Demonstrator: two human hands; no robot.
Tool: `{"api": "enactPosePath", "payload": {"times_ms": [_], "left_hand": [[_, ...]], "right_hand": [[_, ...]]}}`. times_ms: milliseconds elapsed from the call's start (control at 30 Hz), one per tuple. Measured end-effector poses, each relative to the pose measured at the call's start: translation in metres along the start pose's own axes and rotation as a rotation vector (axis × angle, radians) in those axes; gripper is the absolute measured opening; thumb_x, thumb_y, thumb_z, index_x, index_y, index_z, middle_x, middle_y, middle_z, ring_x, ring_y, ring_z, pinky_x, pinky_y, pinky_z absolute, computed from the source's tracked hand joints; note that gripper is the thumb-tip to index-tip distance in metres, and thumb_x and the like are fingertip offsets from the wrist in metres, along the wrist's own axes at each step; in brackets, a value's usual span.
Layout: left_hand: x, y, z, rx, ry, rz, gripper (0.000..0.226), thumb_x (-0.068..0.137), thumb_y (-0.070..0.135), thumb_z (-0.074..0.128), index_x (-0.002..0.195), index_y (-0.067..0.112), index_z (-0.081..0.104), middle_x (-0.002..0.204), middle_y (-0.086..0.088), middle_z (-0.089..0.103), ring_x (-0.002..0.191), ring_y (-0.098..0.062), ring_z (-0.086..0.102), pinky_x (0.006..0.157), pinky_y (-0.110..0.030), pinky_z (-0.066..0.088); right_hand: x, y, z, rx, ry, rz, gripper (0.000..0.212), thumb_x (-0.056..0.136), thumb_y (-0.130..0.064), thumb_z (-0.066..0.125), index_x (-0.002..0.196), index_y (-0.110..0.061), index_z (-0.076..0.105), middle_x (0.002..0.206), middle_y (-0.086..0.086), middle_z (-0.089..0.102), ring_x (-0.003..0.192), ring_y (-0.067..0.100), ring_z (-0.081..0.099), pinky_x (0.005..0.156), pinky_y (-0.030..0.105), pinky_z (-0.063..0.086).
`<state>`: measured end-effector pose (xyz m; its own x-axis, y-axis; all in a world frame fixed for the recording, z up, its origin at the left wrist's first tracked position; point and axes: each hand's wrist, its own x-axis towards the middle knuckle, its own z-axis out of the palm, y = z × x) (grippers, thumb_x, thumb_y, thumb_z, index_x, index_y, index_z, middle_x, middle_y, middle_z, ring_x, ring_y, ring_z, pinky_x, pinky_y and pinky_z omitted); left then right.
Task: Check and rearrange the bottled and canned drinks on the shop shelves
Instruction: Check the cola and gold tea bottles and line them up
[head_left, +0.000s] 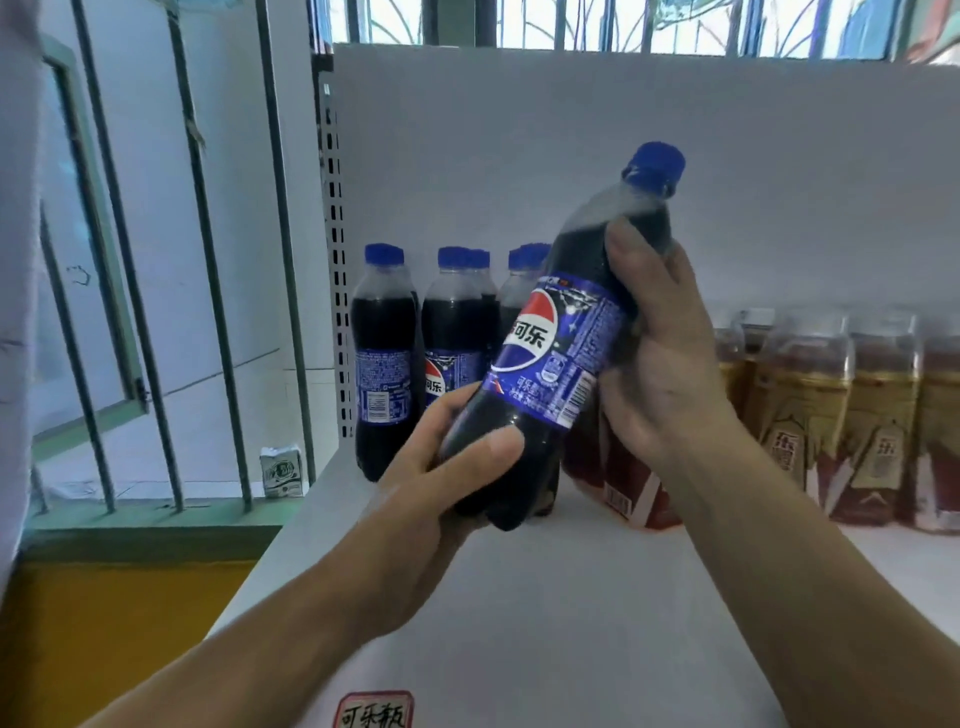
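Shop shelf, seen from beside the person working at it: both hands are holding one cola bottle (561, 332) tilted over the white shelf (571, 597), its blue cap (655, 167) pointing up and to the right and its logo facing outward. The left hand (447, 457) is gripping the base with the thumb lying across the front, while the right hand (660, 364) is wrapping the shoulder and upper label, fingers curled round the far side. Whether the base is touching the shelf cannot be told. Behind it, the standing cola bottles (384, 353) are lining up at the left end of the shelf against the back panel (571, 156); the leftmost is showing its barcode side rather than its logo. Red-labelled bottles (628, 488) are sitting just behind the right wrist, and gold-labelled tea bottles (841, 405) are filling the shelf further right. A shelf tag (375, 712) is showing at the front edge. The step in hand appears to be inspection before placement. Doing it well probably means turning the bottle slowly by the base to read the label and check the cap, then bringing it upright before lowering, logo forward, beside its own kind. The right wrist is passing close to the red-labelled bottles, so a careless withdrawal could tip them.
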<state>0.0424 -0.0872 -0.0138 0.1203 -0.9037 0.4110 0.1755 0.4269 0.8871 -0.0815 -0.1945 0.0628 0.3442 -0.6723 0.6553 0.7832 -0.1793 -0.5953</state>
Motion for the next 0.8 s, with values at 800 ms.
{"api": "enactPosePath", "payload": {"times_ms": [800], "left_hand": [[-0.005,0.001,0.003,0.164,0.036,-0.060,0.039,0.072,0.056,0.071,0.101,0.031,0.075,0.103,-0.011,0.074,0.090,-0.030,0.070,0.082,-0.057,0.058]], "right_hand": [[-0.012,0.006,0.008,-0.079,0.043,0.042,0.070,0.068,-0.034,0.084,0.128,-0.017,0.054,0.110,0.009,0.069,0.093,0.025,0.073,0.079,0.037,0.059]]}}
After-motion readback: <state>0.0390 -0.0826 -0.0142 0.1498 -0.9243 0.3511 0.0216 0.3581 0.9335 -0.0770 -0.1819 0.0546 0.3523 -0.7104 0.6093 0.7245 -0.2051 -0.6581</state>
